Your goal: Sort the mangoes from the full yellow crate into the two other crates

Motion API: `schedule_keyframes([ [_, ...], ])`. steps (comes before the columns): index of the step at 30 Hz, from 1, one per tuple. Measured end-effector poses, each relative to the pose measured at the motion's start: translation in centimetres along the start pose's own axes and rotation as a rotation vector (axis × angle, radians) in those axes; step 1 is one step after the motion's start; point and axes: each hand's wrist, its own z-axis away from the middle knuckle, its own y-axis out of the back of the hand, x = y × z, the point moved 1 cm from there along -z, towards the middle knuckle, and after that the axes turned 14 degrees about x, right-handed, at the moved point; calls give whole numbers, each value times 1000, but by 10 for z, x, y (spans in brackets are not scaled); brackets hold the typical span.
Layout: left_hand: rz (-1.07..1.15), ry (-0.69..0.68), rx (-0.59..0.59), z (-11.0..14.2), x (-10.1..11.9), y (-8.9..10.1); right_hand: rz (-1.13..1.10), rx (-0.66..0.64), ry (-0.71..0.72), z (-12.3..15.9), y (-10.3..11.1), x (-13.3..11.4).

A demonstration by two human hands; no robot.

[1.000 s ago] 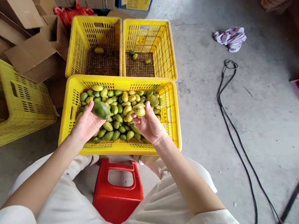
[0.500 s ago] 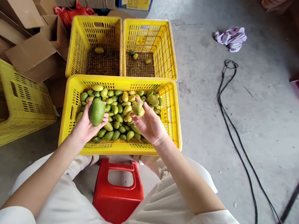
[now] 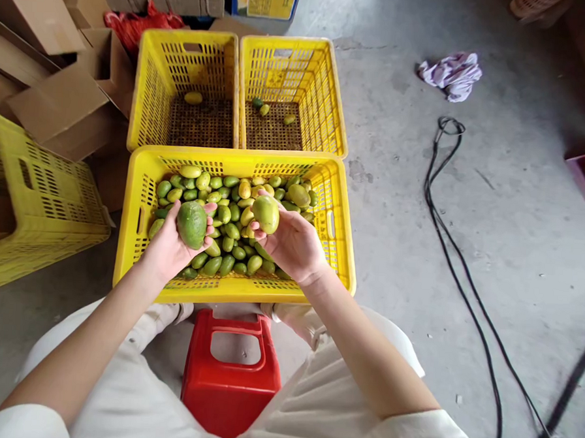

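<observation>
Front yellow crate (image 3: pixel 232 297), one, on the concrete floor (image 3: pixel 389 250), before the seated person's feet. Contents: a heap of oval fruit (image 3: pixel 230 230), green through yellow.

Left hand (image 3: pixel 166 250), bare: curled about one large green fruit (image 3: pixel 192 225), thumb along one side, fingertips showing at the other. Held over the front crate.

Right hand (image 3: pixel 298 249), bare: palm turned up, one yellow-green fruit (image 3: pixel 266 214) held at the fingers. Also over the front crate, the two held fruits well apart.

Rear-left yellow crate (image 3: pixel 155 81), one: a single yellow fruit (image 3: pixel 193 98) on its floor.

Rear-right yellow crate (image 3: pixel 323 96), one, beside it: three small fruits (image 3: pixel 264 110), one dark green, two lighter.

Far-left yellow crate (image 3: pixel 61 190), one, near a pile of cardboard boxes (image 3: pixel 58 105) to my left.

Red plastic stool (image 3: pixel 229 399), one, between the person's legs.

Looped black cable (image 3: pixel 437 217) and crumpled pale cloth (image 3: pixel 452 76), on the floor to the right.
</observation>
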Motion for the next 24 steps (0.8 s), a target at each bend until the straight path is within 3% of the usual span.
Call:
schedule_keyframes([
  [4, -3, 4, 19, 5, 3, -5, -11, 6, -8, -2, 0, 1],
  [15, -126, -213, 22, 2, -7, 3, 24, 40, -48, 0, -1, -1],
  [24, -46, -157, 65, 3, -5, 1, -17, 36, -5, -3, 6, 0],
])
